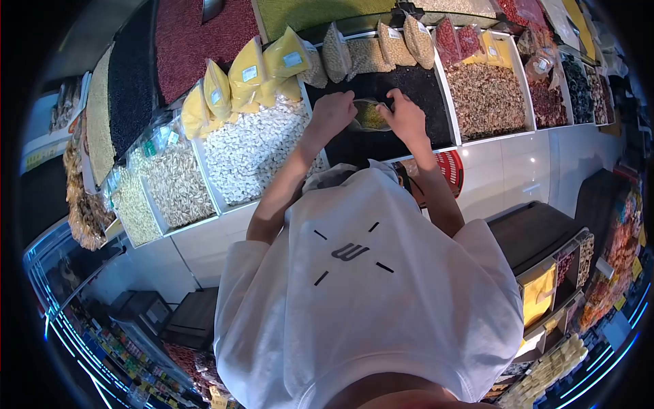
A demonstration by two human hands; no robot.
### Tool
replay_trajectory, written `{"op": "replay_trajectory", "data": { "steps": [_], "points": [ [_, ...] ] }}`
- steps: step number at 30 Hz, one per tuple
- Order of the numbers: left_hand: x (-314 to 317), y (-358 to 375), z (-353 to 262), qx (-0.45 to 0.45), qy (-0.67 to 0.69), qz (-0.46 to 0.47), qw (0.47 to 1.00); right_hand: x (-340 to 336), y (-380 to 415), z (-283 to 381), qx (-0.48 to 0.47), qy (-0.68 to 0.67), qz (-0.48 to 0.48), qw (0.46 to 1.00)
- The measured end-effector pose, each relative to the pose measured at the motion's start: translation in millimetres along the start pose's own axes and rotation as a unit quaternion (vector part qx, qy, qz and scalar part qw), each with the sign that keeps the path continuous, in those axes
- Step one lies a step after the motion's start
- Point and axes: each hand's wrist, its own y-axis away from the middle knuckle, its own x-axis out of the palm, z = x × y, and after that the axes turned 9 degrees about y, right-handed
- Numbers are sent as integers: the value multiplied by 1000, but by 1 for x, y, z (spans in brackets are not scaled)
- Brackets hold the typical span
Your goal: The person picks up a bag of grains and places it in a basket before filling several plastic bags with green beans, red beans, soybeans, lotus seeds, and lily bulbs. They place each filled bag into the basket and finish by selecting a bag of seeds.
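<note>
A small clear plastic bag (pixel 370 116) with greenish-yellow grains or beans inside lies over a bin of black seeds (pixel 424 91). My left hand (pixel 332 117) is closed at the bag's left edge, fingertips curled in. On the opposite edge, my right hand (pixel 409 117) has its thumb against the plastic and its fingers bent; the index finger is raised a little apart from the thumb. Both hands are over the black seeds, and part of each grip is hidden.
Filled bags of yellow grain (pixel 246 73) and beige beans (pixel 392 46) line the bins' back edge. White pieces (pixel 255 150) fill the bin at left, a mixed brown-red product (pixel 487 99) the one at right. Below the counter is a red basket (pixel 450 172).
</note>
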Motion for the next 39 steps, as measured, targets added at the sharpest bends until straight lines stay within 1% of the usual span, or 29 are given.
{"op": "replay_trajectory", "data": {
  "steps": [1,2,3,4,6,7,9,10,12,13,15,19,21,22,23,24,25,27,29,30,31,32,33,34,35,36,37,38,39],
  "points": [
    [-1,2,-6,-2,0,-3,1000,5,-8,1,-4,28,39,999],
    [-2,5,-13,-72,1,20,997,8,-13,2,-10,57,77,995],
    [-3,9,-20,-143,4,42,989,10,-15,3,-17,60,78,995],
    [0,15,-22,-148,7,36,988,11,-17,4,-23,74,80,994],
    [9,24,-20,-174,17,87,981,11,-22,7,-42,94,78,992],
    [15,29,-18,-178,20,76,981,10,-20,7,-35,93,86,991],
    [24,33,-10,-220,88,122,964,8,-19,8,-43,97,87,991],
    [22,34,-10,-222,91,105,965,5,-16,8,-34,95,99,990],
    [12,37,-13,-266,216,149,927,3,-14,8,-25,99,108,989],
    [12,38,-13,-264,220,126,931,2,-14,7,-25,103,106,989],
    [15,37,-7,-266,260,123,920,-2,-15,5,-27,105,125,986],
    [12,37,1,-240,230,70,941,-6,-21,1,-45,135,138,980],
    [8,39,10,-149,180,-63,970,-8,-21,-4,-66,128,145,979],
    [-3,39,10,-164,224,-61,959,-11,-20,-4,-67,89,145,983],
    [1,37,19,-70,221,-121,965,-14,-20,-4,-46,54,161,984],
    [7,32,28,8,181,-182,966,-17,-21,-5,-52,35,153,986],
    [-23,32,6,-58,252,-101,961,-21,-20,-8,-56,16,145,988],
    [-43,25,-8,-58,264,-67,960,-35,-22,-14,-28,-114,193,974],
    [-62,15,-22,63,334,-87,936,-56,-20,-11,-36,-262,209,941],
    [-75,13,-33,64,334,-78,937,-68,-19,-9,-7,-318,217,923],
    [-99,10,-51,50,349,-24,935,-81,-17,-2,21,-372,223,901],
    [-120,7,-66,36,363,28,931,-88,-14,-1,10,-458,213,863],
    [-133,2,-75,38,360,36,931,-92,-12,0,-3,-539,199,818],
    [-144,-2,-84,42,417,46,907,-94,-11,1,-49,-635,224,737],
    [-154,-6,-92,45,472,55,879,-97,-10,9,-47,-638,218,737],
    [-165,-10,-101,46,469,61,880,-96,-9,21,-95,-611,214,756],
    [-175,-12,-110,24,487,63,871,-94,-9,29,-142,-582,210,773],
    [-182,-14,-117,1,504,66,861,-91,-12,33,-150,-453,202,855],
    [-185,-17,-120,-1,501,72,862,-87,-14,38,-146,-459,199,854]
  ]
}}
